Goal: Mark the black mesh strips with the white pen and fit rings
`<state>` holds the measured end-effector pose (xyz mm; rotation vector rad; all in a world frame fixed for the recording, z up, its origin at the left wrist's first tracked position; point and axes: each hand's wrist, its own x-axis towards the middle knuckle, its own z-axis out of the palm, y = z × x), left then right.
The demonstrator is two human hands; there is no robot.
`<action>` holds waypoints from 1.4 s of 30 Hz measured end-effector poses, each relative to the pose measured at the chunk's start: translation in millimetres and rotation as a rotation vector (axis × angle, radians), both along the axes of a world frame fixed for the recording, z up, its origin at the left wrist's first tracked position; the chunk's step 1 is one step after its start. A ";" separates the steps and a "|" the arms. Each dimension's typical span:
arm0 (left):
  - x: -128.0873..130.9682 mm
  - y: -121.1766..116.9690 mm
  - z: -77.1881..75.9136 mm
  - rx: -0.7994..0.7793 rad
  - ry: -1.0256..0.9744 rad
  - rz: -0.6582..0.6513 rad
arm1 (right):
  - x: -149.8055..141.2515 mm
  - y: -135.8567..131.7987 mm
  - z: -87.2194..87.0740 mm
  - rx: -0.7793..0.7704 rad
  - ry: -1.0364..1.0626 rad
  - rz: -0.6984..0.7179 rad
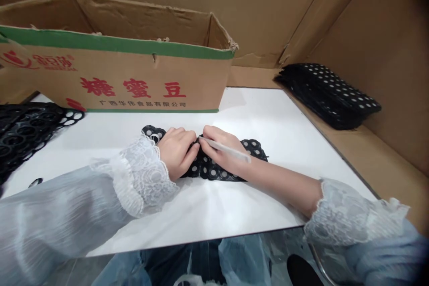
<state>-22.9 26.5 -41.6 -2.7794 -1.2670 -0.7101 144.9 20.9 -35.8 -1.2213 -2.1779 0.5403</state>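
Note:
A black sheet of round rings with pale centres (219, 172) lies flat on the white tabletop, partly hidden under both hands. My left hand (177, 151) rests on its left half, fingers bent together and pressing down on it. My right hand (224, 146) is closed round a thin whitish stick-like tool (231, 149), whose tip points at the sheet close beside my left fingers. The tool's exact kind cannot be made out. Both wrists carry lace cuffs.
A large open cardboard box (134, 76) with a green rim stands behind the hands. Black ring-shaped scrap sheets (23, 132) lie at the left. A stack of black dotted sheets (330, 94) sits at the right on cardboard. A loose black ring (35, 182) lies near my left sleeve.

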 end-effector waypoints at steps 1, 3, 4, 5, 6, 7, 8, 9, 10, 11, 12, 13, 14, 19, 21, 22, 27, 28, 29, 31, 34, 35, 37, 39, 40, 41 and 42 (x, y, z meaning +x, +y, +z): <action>-1.1 2.1 -0.2 -0.018 0.002 0.012 | 1.4 0.9 0.8 -0.024 0.053 -0.001; -3.8 8.0 -0.4 -0.091 -0.019 0.047 | 5.5 3.1 3.4 -0.102 0.186 -0.015; -5.1 11.2 -0.5 -0.145 -0.036 0.064 | 7.8 4.1 4.8 -0.146 0.242 -0.029; -6.4 14.3 -0.6 -0.206 -0.051 0.076 | 10.0 4.9 6.1 -0.188 0.279 -0.038; -7.5 17.0 -0.8 -0.268 -0.065 0.081 | 11.8 5.3 7.2 -0.226 0.296 -0.042; -8.3 19.1 -1.0 -0.325 -0.074 0.079 | 13.1 5.5 8.0 -0.257 0.299 -0.041; -9.1 20.8 -1.1 -0.370 -0.083 0.074 | 13.8 5.4 8.4 -0.276 0.295 -0.037; -9.7 22.0 -1.3 -0.401 -0.092 0.065 | 14.1 5.1 8.5 -0.284 0.287 -0.032; -10.3 22.8 -1.4 -0.422 -0.100 0.052 | 14.1 4.7 8.4 -0.283 0.278 -0.027; -10.7 23.3 -1.4 -0.438 -0.108 0.039 | 13.8 4.2 8.1 -0.275 0.273 -0.026; -11.2 23.6 -1.3 -0.450 -0.115 0.027 | 13.4 3.7 7.7 -0.264 0.273 -0.028; -11.5 23.7 -1.1 -0.461 -0.121 0.015 | 13.2 3.3 7.3 -0.254 0.275 -0.029; -11.7 23.7 -0.7 -0.473 -0.129 0.005 | 13.0 2.9 7.0 -0.247 0.279 -0.028; -10.6 22.5 3.4 -0.497 -0.130 0.014 | 13.5 1.7 7.5 -0.192 0.250 0.024; -9.9 22.1 5.5 -0.497 -0.117 0.016 | 13.6 1.6 8.1 -0.158 0.219 0.047; -9.7 22.0 6.7 -0.502 -0.115 0.013 | 13.7 1.7 8.2 -0.136 0.202 0.056; -10.1 23.0 11.5 -0.522 -0.111 -0.009 | 16.1 2.9 5.3 0.019 0.089 0.154; -10.2 23.3 12.0 -0.523 -0.102 -0.010 | 17.0 2.9 4.5 0.045 0.059 0.185; -10.2 23.5 12.5 -0.523 -0.092 -0.009 | 17.8 2.9 3.8 0.062 0.023 0.212; -9.9 23.5 13.1 -0.527 -0.079 -0.004 | 18.6 2.4 3.2 0.056 -0.059 0.231; -9.1 23.1 13.4 -0.526 -0.077 0.009 | 17.8 0.9 3.9 -0.014 -0.124 0.189; -8.9 23.1 13.4 -0.524 -0.077 0.010 | 17.2 0.5 4.4 -0.033 -0.119 0.175; -9.2 23.5 13.0 -0.523 -0.080 0.009 | 16.5 -0.1 5.2 -0.036 -0.097 0.166; -10.8 24.8 12.3 -0.540 -0.105 -0.004 | 17.0 -0.2 5.8 -0.029 -0.053 0.163; -12.2 25.7 11.8 -0.561 -0.129 -0.017 | 17.6 -0.1 6.0 -0.040 -0.013 0.151; -13.8 26.7 11.1 -0.593 -0.161 -0.043 | 18.4 0.0 6.2 -0.062 0.040 0.134; -15.5 27.6 10.5 -0.632 -0.196 -0.079 | 19.1 0.0 6.5 -0.089 0.101 0.114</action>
